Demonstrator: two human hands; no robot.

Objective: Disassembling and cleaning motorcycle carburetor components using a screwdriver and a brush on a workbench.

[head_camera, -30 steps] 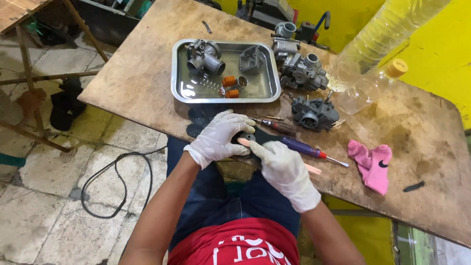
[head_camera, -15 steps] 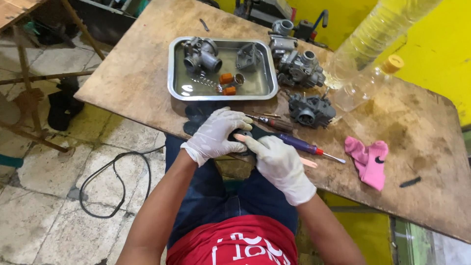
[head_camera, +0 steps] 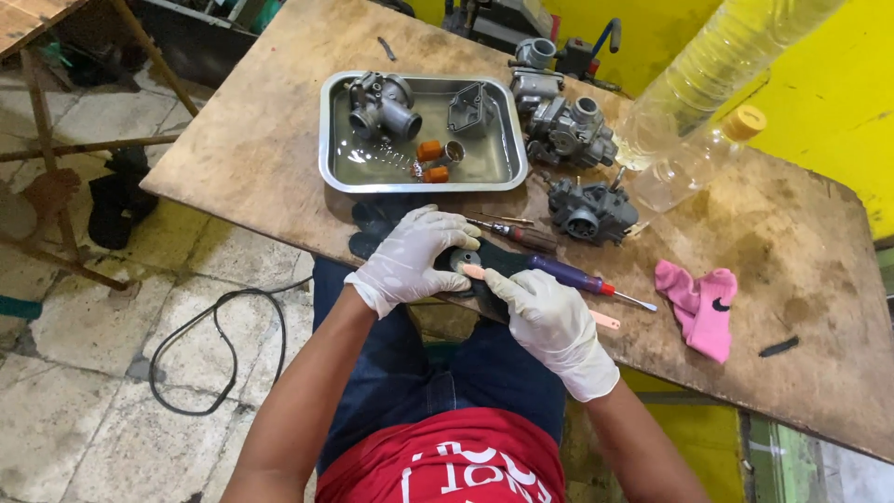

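Steel tray (head_camera: pixel 331 140) beyond hands; screwdrivers (head_camera: pixel 577 279), carburetor (head_camera: pixel 589 210) beside.

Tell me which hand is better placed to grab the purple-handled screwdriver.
Right. The right hand lies just beside the purple-handled screwdriver on the table, though it holds a pale stick. The left hand is farther off, cupping a dark round part.

- The dark round part (head_camera: pixel 463 261) is mostly hidden under the left hand (head_camera: pixel 410 261).
- The clear bottle (head_camera: pixel 717 70) is cut off at the far edge.
- The small springs (head_camera: pixel 396 160) in the metal tray (head_camera: pixel 335 182) are too small to tell apart.
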